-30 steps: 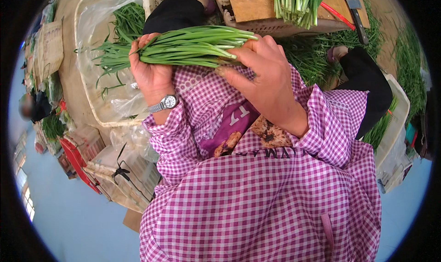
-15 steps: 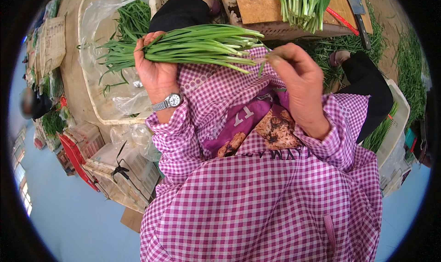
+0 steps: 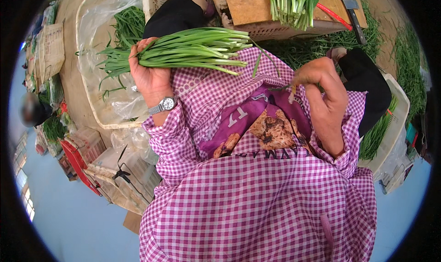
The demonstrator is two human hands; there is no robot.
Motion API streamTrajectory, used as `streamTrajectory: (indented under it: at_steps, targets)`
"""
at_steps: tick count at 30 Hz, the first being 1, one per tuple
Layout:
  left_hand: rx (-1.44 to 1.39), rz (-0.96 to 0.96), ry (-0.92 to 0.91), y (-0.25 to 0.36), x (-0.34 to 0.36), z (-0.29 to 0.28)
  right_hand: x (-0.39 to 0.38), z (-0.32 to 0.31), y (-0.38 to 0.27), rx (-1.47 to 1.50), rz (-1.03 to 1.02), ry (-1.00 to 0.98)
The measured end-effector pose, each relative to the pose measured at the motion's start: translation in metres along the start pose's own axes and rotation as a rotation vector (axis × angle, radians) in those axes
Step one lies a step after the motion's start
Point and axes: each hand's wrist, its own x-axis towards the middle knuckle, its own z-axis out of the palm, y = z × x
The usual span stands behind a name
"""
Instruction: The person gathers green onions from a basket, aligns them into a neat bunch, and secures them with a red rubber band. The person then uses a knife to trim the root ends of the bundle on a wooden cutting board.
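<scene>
- Cream basket [image 3: 115,125] at left, leafy greens [image 3: 128,25] inside.
- My left hand [image 3: 152,71] curls around the leafy end of the green bunch [image 3: 197,50], stems pointing right; a light hold should spare the leaves.
- My right hand [image 3: 327,94], clear of the bunch, pinches a thin scrap [image 3: 292,94]; plucking pieces singly seems best.

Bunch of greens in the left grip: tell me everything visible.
The bunch is long, thin green leaves with pale ends pointing right. The left grip wraps its leafy part, holding it roughly level over the checked cloth; whether they touch is unclear. Leaf tips fan out left, some drooping. No tie shows.
</scene>
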Motion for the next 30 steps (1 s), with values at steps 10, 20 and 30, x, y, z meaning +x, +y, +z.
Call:
streamTrajectory:
  at_steps: [10,20,30]
  targets:
    - [0.045,-0.008,-0.001,-0.001,-0.001,-0.001,0.031,0.081,-0.001,-0.075,0.069,0.055]
    - [0.062,0.023,-0.024,-0.002,-0.001,-0.004,0.037,0.095,0.013,-0.086,0.238,0.142]
    - [0.018,0.009,0.011,-0.001,0.0,-0.001,0.017,0.075,0.01,0.289,0.284,0.099]
